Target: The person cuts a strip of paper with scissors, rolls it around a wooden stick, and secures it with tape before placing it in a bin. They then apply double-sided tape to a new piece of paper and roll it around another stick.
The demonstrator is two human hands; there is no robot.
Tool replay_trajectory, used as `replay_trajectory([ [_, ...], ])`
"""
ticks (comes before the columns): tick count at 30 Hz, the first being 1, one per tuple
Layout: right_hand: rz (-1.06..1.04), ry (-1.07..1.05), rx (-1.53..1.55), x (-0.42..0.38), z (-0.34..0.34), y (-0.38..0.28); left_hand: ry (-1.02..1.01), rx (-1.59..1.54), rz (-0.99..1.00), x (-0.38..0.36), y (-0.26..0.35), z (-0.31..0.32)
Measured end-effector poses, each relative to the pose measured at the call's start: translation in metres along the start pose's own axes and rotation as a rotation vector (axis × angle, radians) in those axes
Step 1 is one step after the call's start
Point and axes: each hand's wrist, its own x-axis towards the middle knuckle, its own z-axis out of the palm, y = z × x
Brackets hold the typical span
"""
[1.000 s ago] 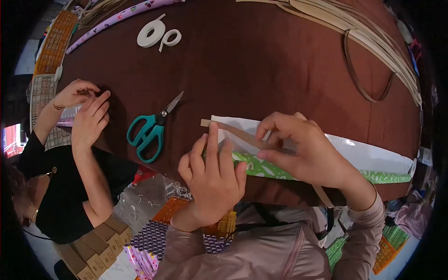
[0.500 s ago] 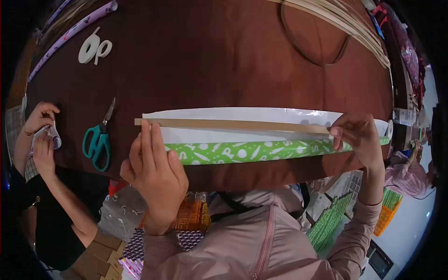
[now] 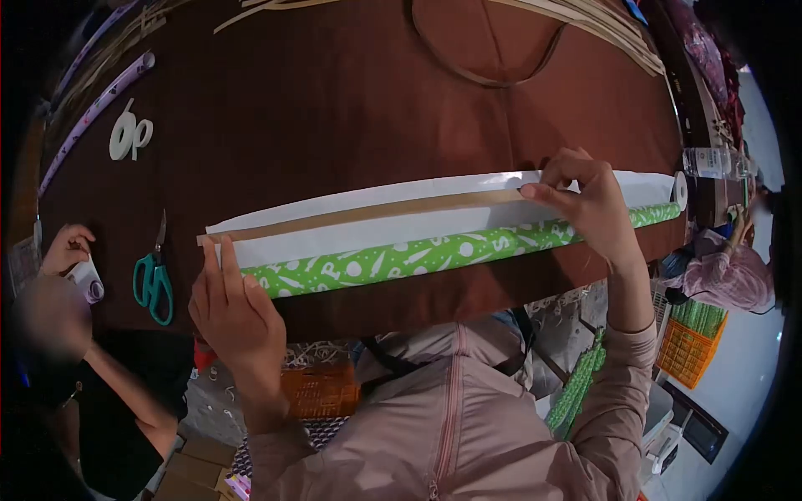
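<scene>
A green-and-white patterned paper roll (image 3: 393, 259) lies across the brown-covered table, with its white underside (image 3: 351, 231) unrolled along the far edge. On that white band rests a long, flat tan strip (image 3: 368, 210). My left hand (image 3: 238, 313) is open, its outstretched fingertips pressing the strip's left end and the paper. My right hand (image 3: 585, 200) is closed, with thumb and forefinger pinching the strip toward its right end. What lies under the right fingers is partly hidden.
Teal-handled scissors (image 3: 153, 288) lie to the left, with white tape rolls (image 3: 124, 138) beyond. Tan strips (image 3: 585, 29) and a curved dark strip (image 3: 476, 82) lie at the back. A co-worker's hand (image 3: 67, 249) holds a small item at far left. A bottle (image 3: 710, 163) stands right.
My view has shifted, and the paper now appears more slanted. My right hand has moved up and left, still pinching the strip. My left fingers stay on the left end.
</scene>
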Motion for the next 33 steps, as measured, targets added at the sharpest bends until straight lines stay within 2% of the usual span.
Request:
replay_trajectory([
  [2,-0.056,0.011,0.045,0.005,0.003,0.004,0.010,0.037,0.010,-0.001,-0.001,0.001],
  [11,-0.052,0.020,0.160,0.006,0.007,0.007,-0.001,0.058,0.003,0.000,0.000,0.002],
  [13,-0.022,-0.035,0.176,0.005,0.002,0.007,0.041,0.083,0.025,-0.001,-0.003,0.003],
  [15,-0.034,-0.069,0.298,0.004,-0.001,0.011,0.111,0.057,0.093,0.001,-0.002,0.003],
  [18,0.192,-0.176,0.568,0.003,-0.009,0.001,0.093,-0.023,0.093,0.004,-0.001,0.001],
  [23,0.125,-0.274,0.700,0.014,-0.020,-0.002,-0.002,-0.092,-0.010,0.005,0.006,-0.002],
  [25,0.172,-0.274,0.809,0.018,-0.026,-0.008,-0.001,-0.158,-0.047,0.004,0.008,-0.001],
  [31,0.090,-0.330,0.766,0.034,-0.046,-0.036,0.024,-0.216,-0.074,0.002,0.009,0.001],
  [33,-0.195,-0.375,0.716,0.035,-0.049,-0.045,0.006,-0.214,-0.089,0.001,0.010,0.000],
])
